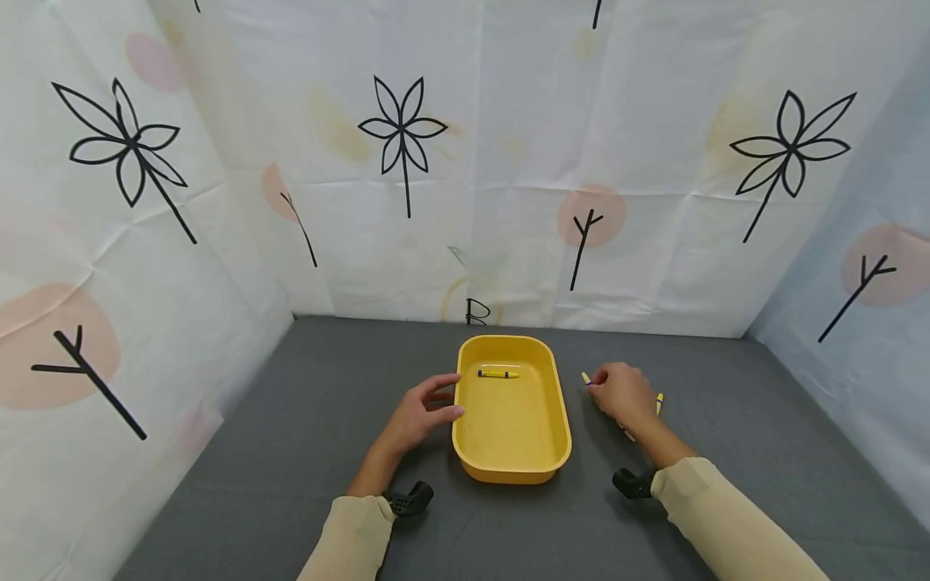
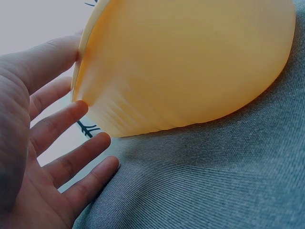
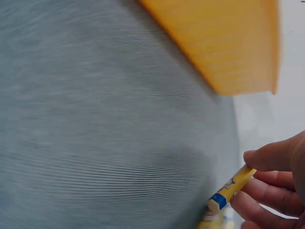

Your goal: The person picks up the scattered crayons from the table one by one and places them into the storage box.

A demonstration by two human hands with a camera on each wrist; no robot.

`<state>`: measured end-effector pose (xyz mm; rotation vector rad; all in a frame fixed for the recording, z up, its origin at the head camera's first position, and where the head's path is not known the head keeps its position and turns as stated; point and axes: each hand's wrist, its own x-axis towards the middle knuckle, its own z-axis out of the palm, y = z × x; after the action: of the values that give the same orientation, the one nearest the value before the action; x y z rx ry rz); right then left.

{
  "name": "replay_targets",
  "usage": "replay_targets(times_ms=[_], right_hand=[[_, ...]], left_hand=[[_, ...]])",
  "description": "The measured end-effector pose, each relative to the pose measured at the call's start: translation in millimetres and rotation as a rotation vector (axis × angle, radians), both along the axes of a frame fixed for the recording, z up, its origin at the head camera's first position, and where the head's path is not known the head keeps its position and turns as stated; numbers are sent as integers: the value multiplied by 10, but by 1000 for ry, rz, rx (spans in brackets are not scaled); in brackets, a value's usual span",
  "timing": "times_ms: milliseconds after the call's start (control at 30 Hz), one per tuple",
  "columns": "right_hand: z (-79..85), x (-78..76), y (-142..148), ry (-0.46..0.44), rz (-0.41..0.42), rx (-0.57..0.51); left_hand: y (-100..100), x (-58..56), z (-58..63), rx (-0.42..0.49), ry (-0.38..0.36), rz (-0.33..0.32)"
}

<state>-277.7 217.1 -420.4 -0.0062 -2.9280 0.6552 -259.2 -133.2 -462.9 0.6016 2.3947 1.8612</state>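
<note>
A yellow plastic tray (image 1: 512, 436) stands on the grey cloth, with one yellow crayon (image 1: 497, 374) with dark bands lying near its far end. At its left side is my left hand (image 1: 425, 411), fingers spread and fairly straight, thumb and fingertips touching the rim and outer wall. To the right of the tray, my right hand (image 1: 622, 394) pinches a yellow crayon (image 3: 232, 188) with a blue band between thumb and fingers. Another crayon (image 1: 659, 403) shows beyond this hand, partly hidden by it, and a further piece (image 1: 629, 436) peeks out beneath the wrist.
Grey cloth (image 1: 349, 371) covers the table. White fabric (image 1: 508, 266) printed with black flowers and pale circles hangs behind and along both sides. Black wrist devices (image 1: 410, 499) are worn on both forearms, below the hands.
</note>
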Motion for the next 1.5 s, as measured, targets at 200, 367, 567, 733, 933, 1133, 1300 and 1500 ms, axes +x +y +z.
replay_targets(times_ms=[200, 367, 567, 733, 933, 1133, 1300, 1500], right_hand=[[244, -78, -23, 112, 39, -32], [485, -163, -120, 134, 89, -62], [756, -262, -349, 150, 152, -100], [868, -348, -573, 188, 208, -121], [838, -424, -809, 143, 264, -131], [747, -428, -974, 94, 305, -105], [616, -446, -1073, 50, 302, -90], [442, -498, -1197, -3, 285, 15]], left_hand=[[-14, -1, -2, 0, -2, 6], [-31, 7, -8, -11, -12, 14], [-50, 3, -23, -7, -15, 16], [-58, 4, -21, 0, -13, 12], [-41, 0, -26, 5, -14, 2], [-22, 78, 135, -1, -26, -31], [-7, 165, 314, -16, -33, -51], [0, 178, 334, -1, -40, -46]])
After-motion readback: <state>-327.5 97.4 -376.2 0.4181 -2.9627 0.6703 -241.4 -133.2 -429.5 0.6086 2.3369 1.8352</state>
